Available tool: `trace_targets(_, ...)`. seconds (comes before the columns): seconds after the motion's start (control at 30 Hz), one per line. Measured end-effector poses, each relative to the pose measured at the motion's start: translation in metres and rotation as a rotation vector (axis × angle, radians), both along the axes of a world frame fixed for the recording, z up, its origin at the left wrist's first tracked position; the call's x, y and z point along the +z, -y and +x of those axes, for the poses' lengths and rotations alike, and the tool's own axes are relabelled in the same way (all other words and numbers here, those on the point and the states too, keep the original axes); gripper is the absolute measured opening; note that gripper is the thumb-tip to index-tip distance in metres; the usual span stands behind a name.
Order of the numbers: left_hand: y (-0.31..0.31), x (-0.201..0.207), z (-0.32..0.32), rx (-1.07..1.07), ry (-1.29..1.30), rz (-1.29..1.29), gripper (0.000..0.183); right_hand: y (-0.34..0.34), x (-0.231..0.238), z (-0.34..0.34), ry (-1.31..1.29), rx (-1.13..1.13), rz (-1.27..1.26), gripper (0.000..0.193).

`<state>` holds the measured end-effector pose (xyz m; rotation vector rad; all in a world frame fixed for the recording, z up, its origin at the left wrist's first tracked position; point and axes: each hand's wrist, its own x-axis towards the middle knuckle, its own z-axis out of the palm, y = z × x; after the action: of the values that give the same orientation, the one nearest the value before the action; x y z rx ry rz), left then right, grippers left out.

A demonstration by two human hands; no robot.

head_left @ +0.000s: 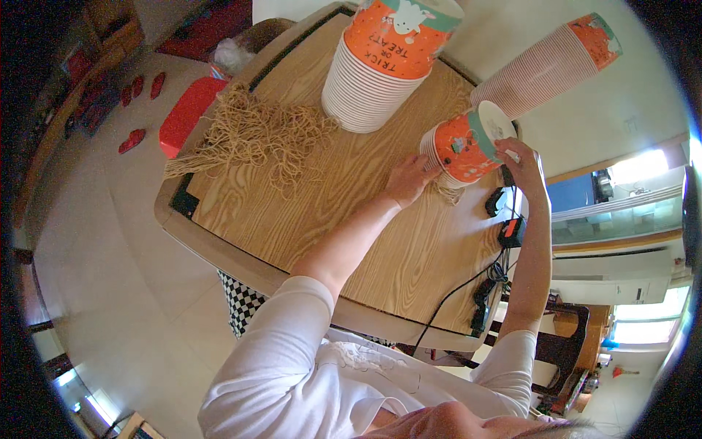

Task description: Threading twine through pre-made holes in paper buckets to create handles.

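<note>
A short stack of nested orange paper cups (464,150) with teal bands stands upside down at the table's right side. My left hand (413,179) has its fingers closed against the stack's rims on the near left. My right hand (521,159) grips the upper right, near the white round base. Some tan strings (450,194) stick out beneath the cups. Left of them stands a much taller stack of the same cups (380,73), also inverted. Another tall stack (548,69) is at the far right. A tangled heap of tan string (256,139) covers the table's far left.
The wood-grain table (314,227) has a raised padded edge. Black cables and adapters (504,234) run along its right side. A red stool (189,117) is beyond the left edge. Red slippers (132,140) lie on the floor. A checkered cloth (240,301) shows under the near edge.
</note>
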<state>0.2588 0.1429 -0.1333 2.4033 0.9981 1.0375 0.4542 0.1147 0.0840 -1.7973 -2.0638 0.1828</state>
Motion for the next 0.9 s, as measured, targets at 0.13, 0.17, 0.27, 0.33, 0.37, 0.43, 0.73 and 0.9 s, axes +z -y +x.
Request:
trace_targets(0.13,-0.003,-0.01,0.005,0.017,0.026,0.083,0.038,0.002,-0.002,-0.002,0.059,0.017,0.042,0.02)
trace_targets(0.17,-0.003,-0.01,0.007,0.016,0.029,0.086,0.038,0.003,-0.003,0.0,0.087,0.03,0.074,0.02)
trace_targets(0.27,-0.008,-0.012,0.007,-0.006,0.115,0.074,0.038,-0.002,-0.006,-0.003,0.141,0.049,0.113,0.021)
trace_targets(0.33,-0.006,-0.008,0.004,-0.02,0.168,0.036,0.036,-0.001,-0.005,-0.005,0.131,0.035,0.087,0.022)
trace_targets(0.37,-0.004,-0.003,0.004,-0.039,0.222,-0.003,0.034,0.0,-0.005,-0.005,0.122,0.016,0.06,0.024)
trace_targets(0.43,0.005,0.014,0.009,-0.01,0.271,-0.039,0.031,0.002,-0.003,-0.002,0.118,0.014,0.073,0.021)
trace_targets(0.73,-0.001,0.028,0.029,0.072,0.433,-0.053,0.011,-0.006,-0.01,-0.001,0.117,0.032,0.121,0.009)
trace_targets(0.9,0.005,0.014,0.031,0.01,0.484,-0.105,0.005,0.003,-0.008,0.004,0.151,0.004,0.141,0.011)
